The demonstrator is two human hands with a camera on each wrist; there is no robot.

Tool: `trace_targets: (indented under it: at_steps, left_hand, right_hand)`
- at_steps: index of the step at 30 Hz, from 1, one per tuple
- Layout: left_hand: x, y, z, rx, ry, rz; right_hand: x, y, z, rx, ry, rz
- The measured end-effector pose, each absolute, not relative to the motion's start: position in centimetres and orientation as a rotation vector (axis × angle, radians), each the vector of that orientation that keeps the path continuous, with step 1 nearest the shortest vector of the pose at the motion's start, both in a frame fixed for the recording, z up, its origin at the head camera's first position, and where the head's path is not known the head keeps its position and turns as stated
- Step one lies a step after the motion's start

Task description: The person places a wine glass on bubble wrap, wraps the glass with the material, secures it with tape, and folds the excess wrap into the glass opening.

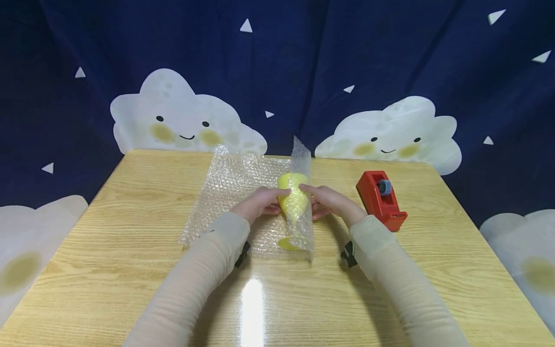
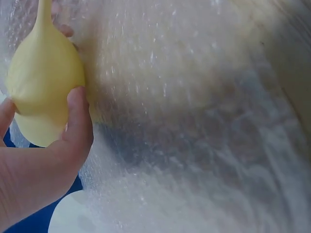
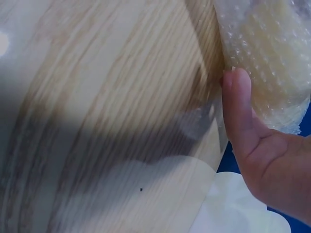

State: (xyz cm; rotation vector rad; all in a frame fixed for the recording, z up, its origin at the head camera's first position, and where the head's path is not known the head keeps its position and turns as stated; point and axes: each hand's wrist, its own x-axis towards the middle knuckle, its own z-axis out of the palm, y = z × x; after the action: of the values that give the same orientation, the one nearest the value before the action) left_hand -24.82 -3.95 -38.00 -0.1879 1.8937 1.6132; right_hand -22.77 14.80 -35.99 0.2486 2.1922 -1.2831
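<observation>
A yellow plastic goblet (image 1: 284, 181) is at the right part of a clear bubble wrap sheet (image 1: 236, 180), its bowl away from me and its foot toward me. One strip of the wrap is folded over the goblet's right side. My left hand (image 1: 261, 202) holds the bowl from the left, thumb on top; the left wrist view shows the thumb and a finger of the left hand (image 2: 58, 150) around the yellow bowl. From the right, my right hand (image 1: 331, 202) grips the wrapped side, its thumb pressing the folded bubble wrap (image 3: 272, 53) against the bowl.
A red tape dispenser (image 1: 379, 202) with a blue roll stands to the right of my right hand. The wooden table (image 1: 143, 212) ends at a dark blue curtain (image 1: 286, 58) with white clouds.
</observation>
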Motion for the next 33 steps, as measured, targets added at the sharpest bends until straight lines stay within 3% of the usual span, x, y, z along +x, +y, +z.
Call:
trace_targets:
  at_steps: [33]
  left_hand:
    - [-24.6, -5.0, -36.7, -0.134, 1.851, 1.574]
  right_hand:
    - [-22.9, 13.7, -35.4, 0.283, 2.273, -1.176]
